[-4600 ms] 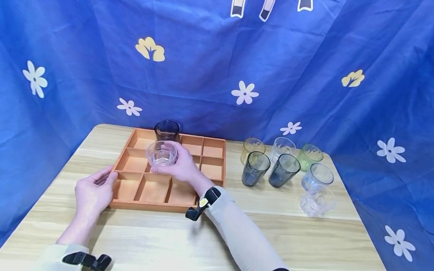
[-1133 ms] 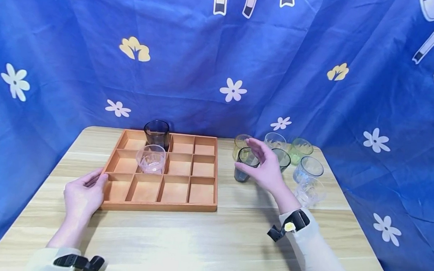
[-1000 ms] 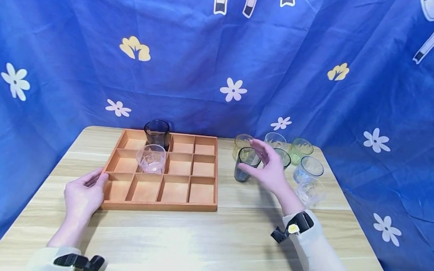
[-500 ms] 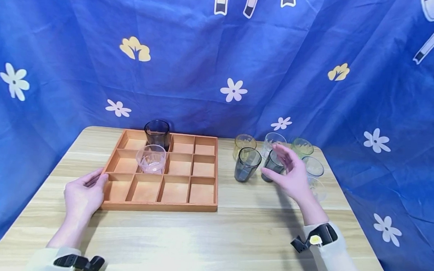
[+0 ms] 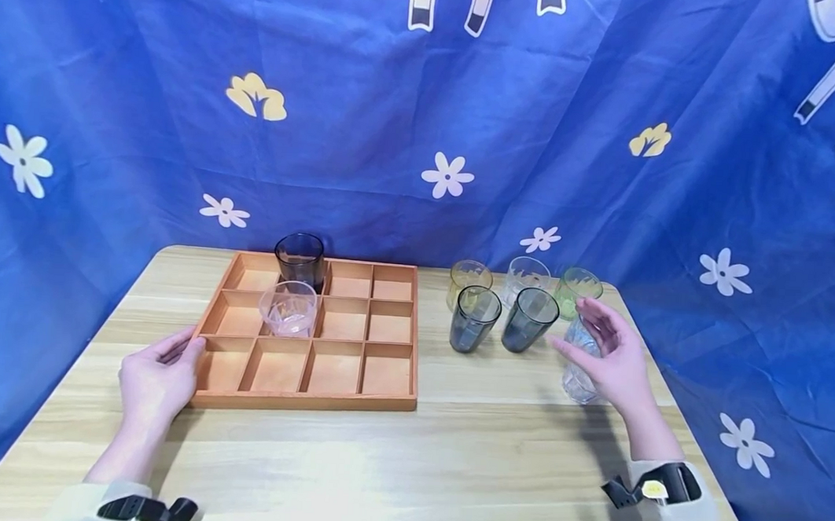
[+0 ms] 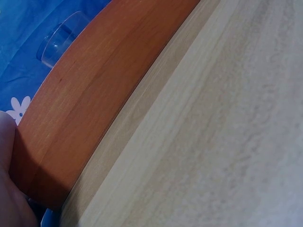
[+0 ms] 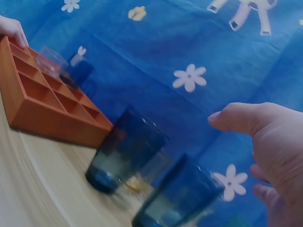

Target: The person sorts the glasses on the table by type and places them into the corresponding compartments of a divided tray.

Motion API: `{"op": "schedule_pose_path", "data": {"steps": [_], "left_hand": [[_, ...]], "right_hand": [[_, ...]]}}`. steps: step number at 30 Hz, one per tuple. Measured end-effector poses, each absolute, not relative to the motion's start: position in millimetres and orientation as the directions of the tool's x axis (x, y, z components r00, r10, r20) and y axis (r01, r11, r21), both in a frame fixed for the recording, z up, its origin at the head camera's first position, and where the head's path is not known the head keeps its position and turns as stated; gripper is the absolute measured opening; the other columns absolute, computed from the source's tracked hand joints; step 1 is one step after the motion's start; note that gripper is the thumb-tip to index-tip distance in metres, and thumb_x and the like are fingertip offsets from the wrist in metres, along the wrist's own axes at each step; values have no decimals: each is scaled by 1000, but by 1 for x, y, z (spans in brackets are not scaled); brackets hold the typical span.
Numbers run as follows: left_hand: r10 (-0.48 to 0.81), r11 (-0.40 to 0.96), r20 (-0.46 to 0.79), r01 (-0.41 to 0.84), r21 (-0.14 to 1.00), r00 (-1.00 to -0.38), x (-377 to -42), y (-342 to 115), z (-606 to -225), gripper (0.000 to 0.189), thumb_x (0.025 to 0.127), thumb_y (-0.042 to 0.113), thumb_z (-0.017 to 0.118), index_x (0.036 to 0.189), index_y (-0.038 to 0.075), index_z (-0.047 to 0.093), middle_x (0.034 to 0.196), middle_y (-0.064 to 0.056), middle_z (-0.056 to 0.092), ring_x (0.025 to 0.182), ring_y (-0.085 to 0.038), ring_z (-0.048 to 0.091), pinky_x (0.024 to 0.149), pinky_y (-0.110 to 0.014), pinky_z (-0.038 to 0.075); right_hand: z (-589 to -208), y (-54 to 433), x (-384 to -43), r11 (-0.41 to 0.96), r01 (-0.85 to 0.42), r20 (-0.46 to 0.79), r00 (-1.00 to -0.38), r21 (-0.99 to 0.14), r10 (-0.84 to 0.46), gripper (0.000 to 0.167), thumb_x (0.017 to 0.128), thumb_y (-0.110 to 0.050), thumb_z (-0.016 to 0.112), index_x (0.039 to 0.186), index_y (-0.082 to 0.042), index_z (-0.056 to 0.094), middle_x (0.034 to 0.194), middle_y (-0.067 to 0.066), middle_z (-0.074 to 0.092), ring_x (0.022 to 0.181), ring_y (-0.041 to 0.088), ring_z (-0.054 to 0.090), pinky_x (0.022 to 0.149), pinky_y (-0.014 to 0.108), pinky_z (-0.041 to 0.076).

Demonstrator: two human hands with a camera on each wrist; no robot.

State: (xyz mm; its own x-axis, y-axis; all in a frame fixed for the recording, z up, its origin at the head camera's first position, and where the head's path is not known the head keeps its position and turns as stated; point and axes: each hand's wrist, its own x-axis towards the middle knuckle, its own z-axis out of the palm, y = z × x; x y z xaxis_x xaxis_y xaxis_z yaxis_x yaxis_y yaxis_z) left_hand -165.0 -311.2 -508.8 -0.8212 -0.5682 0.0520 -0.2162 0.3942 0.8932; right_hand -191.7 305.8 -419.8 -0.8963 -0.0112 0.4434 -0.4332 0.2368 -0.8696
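Observation:
My left hand [image 5: 159, 377] grips the left edge of a wooden compartment tray [image 5: 304, 402], whose side fills much of the left wrist view. A dark glass [image 5: 300, 262] stands in its back row and a clear glass [image 5: 289, 313] in the middle row. At the right, my right hand [image 5: 613, 369] hovers with thumb and fingers spread, holding nothing. It overlaps a clear glass [image 5: 579, 385] and a bluish glass [image 5: 579, 340], partly hiding both. Just left of its thumb stand two grey-blue tumblers, one nearer the hand [image 5: 529, 321] and one farther left [image 5: 474, 320].
Behind the tumblers are a yellow glass [image 5: 469, 277], another clear glass [image 5: 528, 274] and a green glass [image 5: 577, 288]. A blue patterned cloth [image 5: 367, 132] hangs behind the wooden table [image 5: 378, 471]. Wood surface lies between tray and glasses.
The right hand placed the clear glass in the tray's middle row, then moved right past both grey-blue tumblers to the clear and bluish glasses. The left hand stays at the tray edge.

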Motion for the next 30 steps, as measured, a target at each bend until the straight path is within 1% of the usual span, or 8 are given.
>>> {"op": "schedule_pose_path", "data": {"steps": [6,9,13,17,20,22,24,30], "left_hand": [[-567,409,55,-223,885,-822,-165,-310,-508,39,102,29,72,135,7,73,125,-17,69,88,16,62,73,-3,50],[-569,403,53,-222,888,-820,-165,-310,-508,39,102,28,72,134,7,73,124,-16,70,88,17,62,74,-3,50],[-572,396,60,-211,893,-818,-165,-310,-509,38,102,27,72,134,6,73,123,-16,70,87,18,62,74,-3,50],[-573,397,69,-203,895,-816,-165,-310,-509,38,102,26,73,134,5,73,122,-16,70,86,18,62,75,-3,50],[-571,399,71,-200,895,-818,-165,-310,-509,38,102,26,73,134,5,73,123,-16,70,87,18,62,75,-3,51],[-569,401,72,-199,894,-819,-165,-310,-510,38,102,26,73,134,5,73,123,-17,70,87,18,62,75,-3,51],[-568,401,71,-200,894,-820,-165,-310,-510,38,102,26,72,134,5,73,124,-17,69,87,17,62,75,-3,51],[-570,398,57,-215,892,-820,-165,-310,-510,39,102,27,72,135,7,73,124,-16,70,88,16,63,75,-3,51]], "right_hand": [[-426,327,-185,277,-413,431,-902,-868,5,74,76,25,81,143,16,50,138,13,65,130,17,60,114,27,45],[-428,336,-182,311,-397,421,-907,-864,12,74,77,23,82,144,16,50,140,9,65,132,18,58,114,26,44],[-433,346,-178,319,-379,405,-914,-869,15,75,77,23,81,144,18,48,139,4,64,133,16,57,114,23,42],[-439,356,-174,312,-370,393,-920,-875,10,75,78,23,82,144,18,47,142,8,63,134,17,57,114,22,42],[-446,362,-171,302,-364,382,-924,-881,3,75,79,22,81,145,17,47,142,6,63,133,18,57,113,21,43],[-451,365,-169,279,-359,373,-928,-891,-3,75,79,23,80,146,17,46,140,3,64,132,18,57,113,21,43],[-456,368,-167,247,-358,368,-930,-900,-7,75,79,25,78,146,18,45,139,3,65,132,18,58,113,22,44],[-464,371,-164,133,-391,398,-917,-911,32,76,75,34,74,144,22,43,138,10,66,132,23,59,114,24,43]]}}
